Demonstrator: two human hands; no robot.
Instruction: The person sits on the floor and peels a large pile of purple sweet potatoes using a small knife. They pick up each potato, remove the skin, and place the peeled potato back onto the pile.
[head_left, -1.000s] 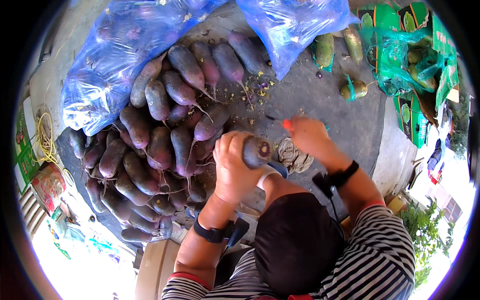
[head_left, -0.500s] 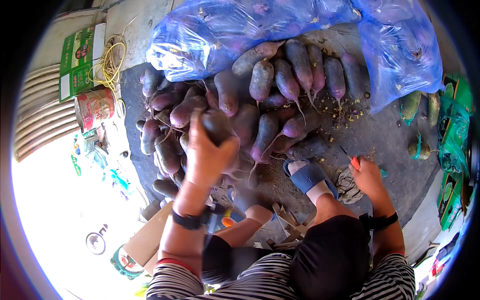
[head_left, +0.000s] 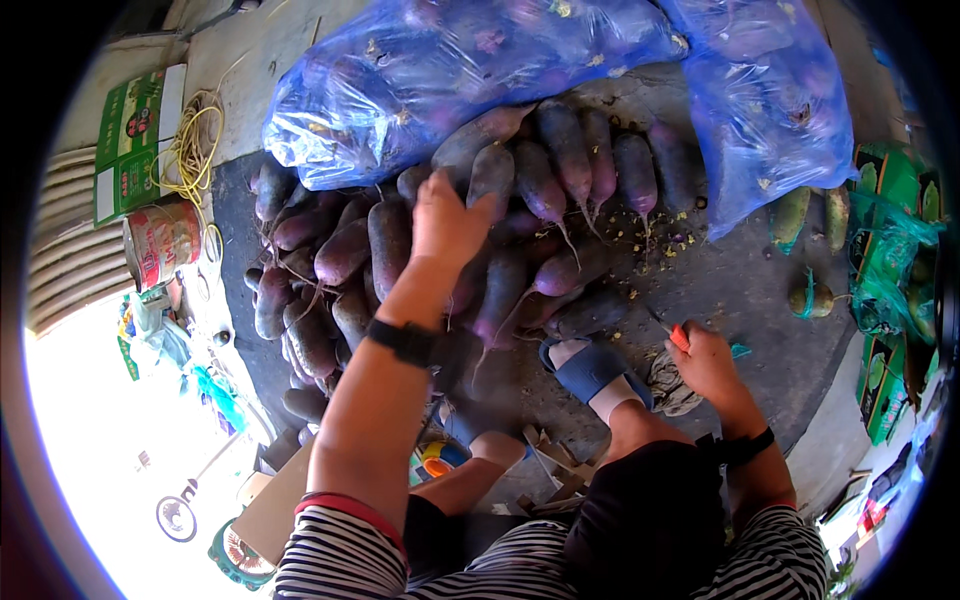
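Observation:
Long dark purple radishes with thin tail roots lie in a heap on the dark ground sheet; one radish (head_left: pixel 390 243) lies just left of my left wrist. My left hand (head_left: pixel 447 222) stretches across the heap, thumb and fingers apart over the radishes. Its thumb lies at the lower end of another radish (head_left: pixel 490 180); what is under the palm is hidden. My right hand (head_left: pixel 708 362) is closed round the orange handle of a small knife (head_left: pixel 680 338), low on the right. Its thin blade points up and left, away from the radishes.
Blue plastic bags (head_left: pixel 470 85) full of radishes lie behind the heap. Green cartons (head_left: pixel 880 270) with green netting stand at the right. A crumpled cloth (head_left: pixel 672 385) lies beside my blue slipper (head_left: pixel 590 370). Yellow cord (head_left: pixel 195 145) and a red tin (head_left: pixel 162 243) are at the left.
My left hand has moved farther out over the heap and no longer visibly holds the radish it carried. My right hand keeps the knife. The whole view has shifted slightly.

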